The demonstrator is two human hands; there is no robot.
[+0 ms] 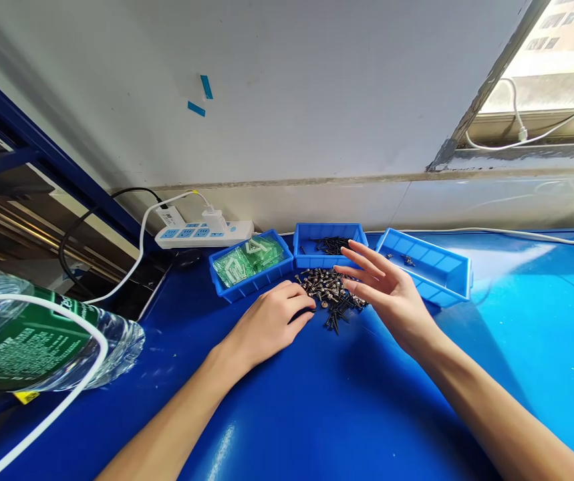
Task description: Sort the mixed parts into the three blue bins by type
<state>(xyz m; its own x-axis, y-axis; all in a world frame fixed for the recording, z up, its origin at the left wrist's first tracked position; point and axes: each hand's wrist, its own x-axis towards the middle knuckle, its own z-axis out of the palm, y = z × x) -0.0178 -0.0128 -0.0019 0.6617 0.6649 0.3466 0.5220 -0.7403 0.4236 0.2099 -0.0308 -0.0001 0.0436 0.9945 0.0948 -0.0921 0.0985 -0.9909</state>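
Note:
A loose pile of small dark screws [327, 287] lies on the blue table, some with brassy or silvery parts. My left hand [279, 314] rests at the pile's left edge, fingers curled and thumb near the forefinger; whatever is between them is too small to name. Above the pile's right side hovers my right hand [389, 290], fingers spread and holding nothing. Behind the pile, the middle blue bin [309, 230] contains black screws [333, 246]. The right blue bin [442, 267] has a few small screws [407, 260] in it, and my right hand partly covers its near side.
Green-tinted plastic packets [251, 259] fill the left blue bin [230, 294]. A white power strip [239, 234] with plugs stands by the wall. At left, a large bottle [66, 341] lies on its side, with a white cable [93, 367] passing in front.

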